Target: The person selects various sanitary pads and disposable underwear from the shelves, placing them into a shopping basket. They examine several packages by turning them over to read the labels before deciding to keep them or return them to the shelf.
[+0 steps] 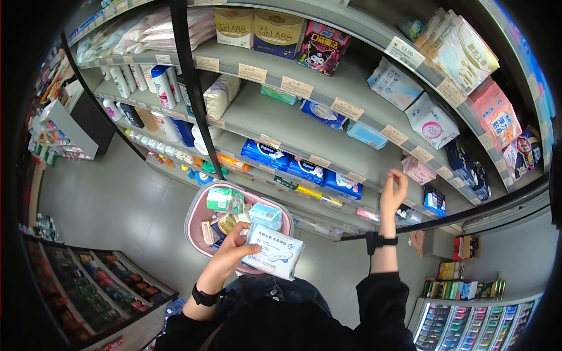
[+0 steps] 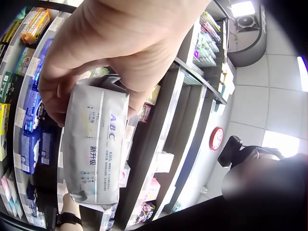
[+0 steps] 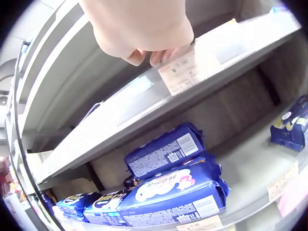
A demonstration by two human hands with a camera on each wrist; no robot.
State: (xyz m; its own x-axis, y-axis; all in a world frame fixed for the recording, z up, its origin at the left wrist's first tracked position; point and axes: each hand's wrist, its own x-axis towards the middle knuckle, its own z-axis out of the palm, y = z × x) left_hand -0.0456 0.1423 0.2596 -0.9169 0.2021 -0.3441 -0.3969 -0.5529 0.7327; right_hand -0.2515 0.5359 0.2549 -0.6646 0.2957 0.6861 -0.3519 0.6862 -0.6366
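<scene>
My left hand point(image 1: 234, 253) grips a white soft pack point(image 1: 274, 253) by its left end, just above the near rim of a pink basket point(image 1: 195, 217). In the left wrist view the fingers point(image 2: 57, 91) curl round the top of the white pack point(image 2: 94, 144), which is printed "ABC". The basket holds several packs, among them a green one point(image 1: 225, 200) and a light blue one point(image 1: 266, 215). My right hand point(image 1: 393, 190) is raised at a shelf edge and holds nothing. Its relaxed fingers point(image 3: 144, 55) hover by a price tag point(image 3: 185, 72).
Grey shelves point(image 1: 304, 131) with price labels fill the view ahead, stocked with blue packs point(image 1: 293, 167) and pink and white packs point(image 1: 432, 120). Blue packs point(image 3: 168, 192) lie on the shelf below my right hand. Bottles point(image 1: 158, 82) stand further left. Low racks point(image 1: 99, 286) flank the grey floor.
</scene>
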